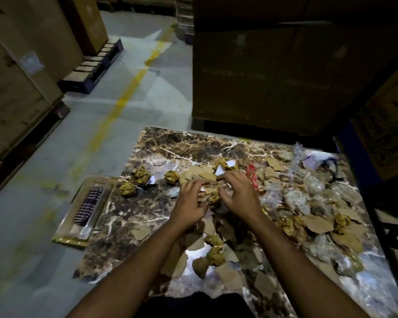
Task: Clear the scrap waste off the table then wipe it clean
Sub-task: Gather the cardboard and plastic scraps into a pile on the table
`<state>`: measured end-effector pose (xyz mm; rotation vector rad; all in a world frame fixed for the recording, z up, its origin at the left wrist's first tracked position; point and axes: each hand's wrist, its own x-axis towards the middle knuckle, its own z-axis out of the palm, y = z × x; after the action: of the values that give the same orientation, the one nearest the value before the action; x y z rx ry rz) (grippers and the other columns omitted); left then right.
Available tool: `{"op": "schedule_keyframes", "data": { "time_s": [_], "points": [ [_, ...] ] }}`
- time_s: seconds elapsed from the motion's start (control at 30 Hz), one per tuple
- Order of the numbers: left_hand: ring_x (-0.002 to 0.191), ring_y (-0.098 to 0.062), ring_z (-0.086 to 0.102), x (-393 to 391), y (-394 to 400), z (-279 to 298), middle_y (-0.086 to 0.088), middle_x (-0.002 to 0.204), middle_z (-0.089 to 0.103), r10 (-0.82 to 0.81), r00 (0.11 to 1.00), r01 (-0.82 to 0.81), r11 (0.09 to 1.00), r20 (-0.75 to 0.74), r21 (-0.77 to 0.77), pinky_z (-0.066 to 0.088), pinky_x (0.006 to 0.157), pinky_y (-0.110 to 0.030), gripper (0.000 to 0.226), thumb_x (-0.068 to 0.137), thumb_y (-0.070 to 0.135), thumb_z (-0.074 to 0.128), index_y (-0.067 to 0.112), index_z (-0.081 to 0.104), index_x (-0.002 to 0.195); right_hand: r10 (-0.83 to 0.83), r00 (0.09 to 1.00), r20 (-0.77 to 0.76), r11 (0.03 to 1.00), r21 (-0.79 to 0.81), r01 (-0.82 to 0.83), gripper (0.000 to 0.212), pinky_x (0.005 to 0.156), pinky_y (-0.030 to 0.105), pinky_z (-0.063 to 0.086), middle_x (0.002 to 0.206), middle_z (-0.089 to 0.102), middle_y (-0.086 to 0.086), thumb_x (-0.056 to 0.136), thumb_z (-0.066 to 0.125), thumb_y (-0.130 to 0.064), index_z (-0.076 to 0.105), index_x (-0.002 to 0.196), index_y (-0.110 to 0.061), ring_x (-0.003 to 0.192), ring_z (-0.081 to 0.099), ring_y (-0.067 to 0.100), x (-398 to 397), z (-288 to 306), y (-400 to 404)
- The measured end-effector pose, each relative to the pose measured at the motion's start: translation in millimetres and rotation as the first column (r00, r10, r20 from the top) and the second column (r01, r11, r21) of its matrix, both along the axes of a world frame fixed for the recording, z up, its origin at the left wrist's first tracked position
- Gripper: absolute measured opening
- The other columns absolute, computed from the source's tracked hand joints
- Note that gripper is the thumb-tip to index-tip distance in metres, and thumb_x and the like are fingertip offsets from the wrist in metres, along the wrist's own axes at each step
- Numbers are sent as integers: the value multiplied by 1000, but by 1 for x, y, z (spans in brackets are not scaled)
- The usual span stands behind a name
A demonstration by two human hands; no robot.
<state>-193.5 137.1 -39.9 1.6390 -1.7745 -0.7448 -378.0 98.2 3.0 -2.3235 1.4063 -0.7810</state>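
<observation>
On marble table (147, 143): scrap waste (317, 216) across right side; far-left corner bare.
Left hand (190, 199) and right hand (238, 195) curl half-closed around brown paper scraps (213, 195); firm grip cannot be confirmed.

dim overall | glare on my counter (194, 253) near edge | boxes (274, 65) in deep shadow | soft blur | edges bowed

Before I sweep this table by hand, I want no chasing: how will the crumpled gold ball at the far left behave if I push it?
The crumpled gold ball looks like scrunched foil or paper, so probably very light. Its roundish shape suggests it may roll or skitter on the glossy marble table. It sits close to the left edge, so a leftward push could drop it off.
</observation>
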Motion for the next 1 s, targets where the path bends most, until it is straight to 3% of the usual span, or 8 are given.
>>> {"op": "schedule_keyframes", "data": {
  "time_s": [0.1, 0.2, 0.33, 0.53, 0.63, 0.77, 0.9, 1.0],
  "points": [
    [125, -28, 43, 46, 4, -1, -4, 135, 50, 104, 994, -103, 995, 43, -15, 44, 100, -43, 56, 82, 15, 70, 25, 51, 134, 97, 995, -33, 995, 7, -96, 27, 82, 31, 43, 114, 61, -1, 90, 66, -29, 64, 115, -19, 107, 51, 19, 41, -4, -7],
    [123, -31, 46, 98, 4, -4, -7, 132, 53, 203, 971, -195, 978, 122, -72, 45, 100, -49, 57, 79, 19, 74, 20, 54, 133, 180, 975, -133, 981, 100, -168, 47, 91, 41, 47, 130, 55, -1, 87, 59, -47, 58, 128, -24, 119, 47, 23, 83, -16, -18],
    [134, -31, 32, 162, 2, -9, -4, 149, 43, 305, 892, -331, 943, 333, 25, 36, 107, -49, 72, 80, 39, 79, 31, 46, 143, 288, 876, -388, 939, 293, -179, 73, 107, 56, 37, 161, 26, 2, 85, 61, -63, 35, 149, -38, 143, 26, 33, 135, -33, -36],
    [148, -41, 18, 217, -12, -25, 0, 167, 8, 28, 880, -213, 916, 474, 341, 29, 115, -61, 110, 64, 57, 86, 55, 17, 150, 374, 651, -661, 893, 445, -61, 109, 111, 70, 22, 169, 0, 1, 72, 81, -61, 9, 154, -52, 151, 8, 45, 168, -57, -52],
    [145, -41, 26, 214, -22, -28, -2, 167, 9, -91, 852, -118, 926, 516, 359, 40, 111, -54, 104, 68, 58, 84, 58, 19, 149, 325, 666, -671, 908, 419, -21, 92, 103, 63, 37, 168, 7, 3, 83, 74, -55, 10, 150, -59, 142, 26, 43, 163, -63, -50],
    [140, -38, 33, 203, -32, -35, -9, 163, 16, -81, 833, -97, 952, 547, 289, 48, 99, -48, 70, 86, 53, 71, 51, 35, 145, 298, 732, -612, 928, 366, -71, 54, 94, 54, 49, 164, 19, 5, 102, 52, -44, 25, 147, -57, 137, 32, 41, 156, -62, -50],
    [130, -39, 39, 190, -31, -45, -13, 154, 22, -37, 841, -99, 970, 539, 220, 54, 84, -46, 40, 93, 43, 63, 41, 47, 130, 342, 737, -583, 912, 394, -112, 48, 90, 52, 54, 162, 24, 10, 102, 53, -44, 38, 147, -43, 142, 26, 43, 154, -59, -50],
    [122, -38, 45, 183, -33, -45, -14, 147, 28, -40, 813, -102, 972, 580, 211, 53, 76, -45, 36, 93, 40, 61, 40, 47, 126, 361, 729, -582, 915, 372, -156, 48, 92, 47, 52, 160, 27, 14, 102, 54, -38, 42, 149, -35, 139, 33, 40, 155, -60, -47]
  ]
}}
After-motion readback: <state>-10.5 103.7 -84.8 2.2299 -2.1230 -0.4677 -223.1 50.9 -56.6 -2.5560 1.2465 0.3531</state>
